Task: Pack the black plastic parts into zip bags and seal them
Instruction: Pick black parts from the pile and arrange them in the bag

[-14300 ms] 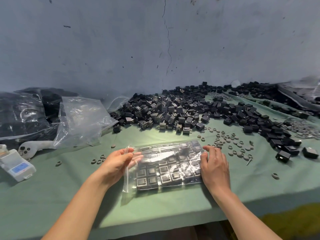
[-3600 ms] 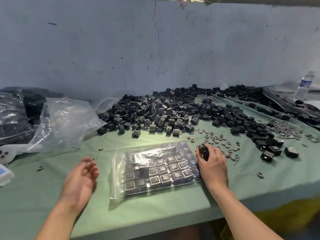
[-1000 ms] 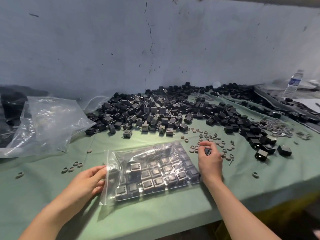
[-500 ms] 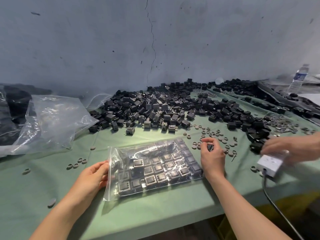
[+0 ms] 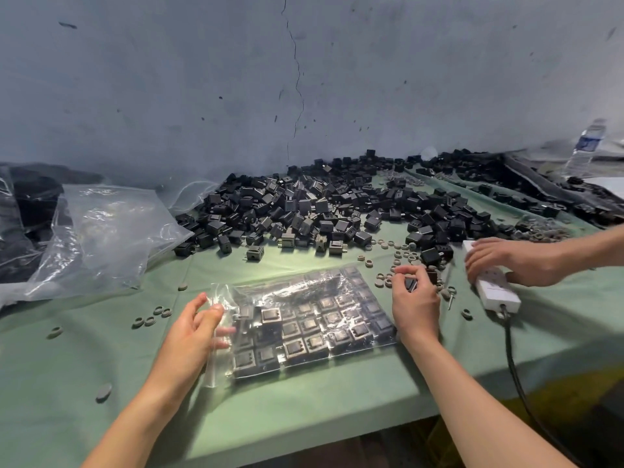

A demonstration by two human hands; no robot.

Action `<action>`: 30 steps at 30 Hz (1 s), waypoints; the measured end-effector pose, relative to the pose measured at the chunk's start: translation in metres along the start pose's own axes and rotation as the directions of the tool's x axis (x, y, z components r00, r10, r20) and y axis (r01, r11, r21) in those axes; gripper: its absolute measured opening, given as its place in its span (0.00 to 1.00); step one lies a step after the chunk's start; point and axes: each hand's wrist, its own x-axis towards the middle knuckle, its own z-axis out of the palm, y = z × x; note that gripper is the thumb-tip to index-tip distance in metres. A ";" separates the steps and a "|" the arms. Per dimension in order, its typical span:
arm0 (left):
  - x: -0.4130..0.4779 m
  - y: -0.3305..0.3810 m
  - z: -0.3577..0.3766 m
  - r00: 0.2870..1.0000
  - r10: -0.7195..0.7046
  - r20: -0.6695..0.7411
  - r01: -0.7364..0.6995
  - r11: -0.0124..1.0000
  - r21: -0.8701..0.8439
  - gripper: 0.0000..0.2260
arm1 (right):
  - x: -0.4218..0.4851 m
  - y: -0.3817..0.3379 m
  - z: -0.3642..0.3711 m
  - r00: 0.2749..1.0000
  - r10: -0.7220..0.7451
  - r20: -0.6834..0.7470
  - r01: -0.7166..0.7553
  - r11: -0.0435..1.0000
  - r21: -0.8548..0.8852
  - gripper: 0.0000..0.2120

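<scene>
One clear, crinkly zip bag (image 5: 337, 292) lies flat near the front edge of the green cloth table (image 5: 304, 417), packed with boxy black parts (image 5: 293, 329) in rows. The right hand (image 5: 413, 305) pinches one loose black part (image 5: 410, 284) at the bag's far right corner. The left hand (image 5: 192, 332), blurred, touches the bag's mouth; I cannot tell whether it grips. A glossy heap (image 5: 304, 207) of the same parts lies along the back edge.

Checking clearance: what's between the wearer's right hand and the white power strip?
Head view: one black part, a few grey rings and a small screw, on green cloth.
</scene>
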 end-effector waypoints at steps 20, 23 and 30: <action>-0.007 0.011 0.003 0.999 0.051 -0.009 -0.048 0.971 0.233 0.24 | -0.002 -0.003 -0.002 1.000 0.006 0.015 -0.006 1.000 0.022 0.03; -0.009 0.014 0.004 1.000 0.028 -0.005 -0.027 0.985 0.170 0.23 | -0.002 -0.003 -0.002 1.000 0.003 0.014 -0.004 1.000 0.021 0.03; -0.009 0.019 0.002 0.997 -0.067 0.040 0.068 0.998 -0.015 0.22 | -0.001 -0.002 -0.002 1.000 0.007 0.029 -0.009 0.998 0.055 0.03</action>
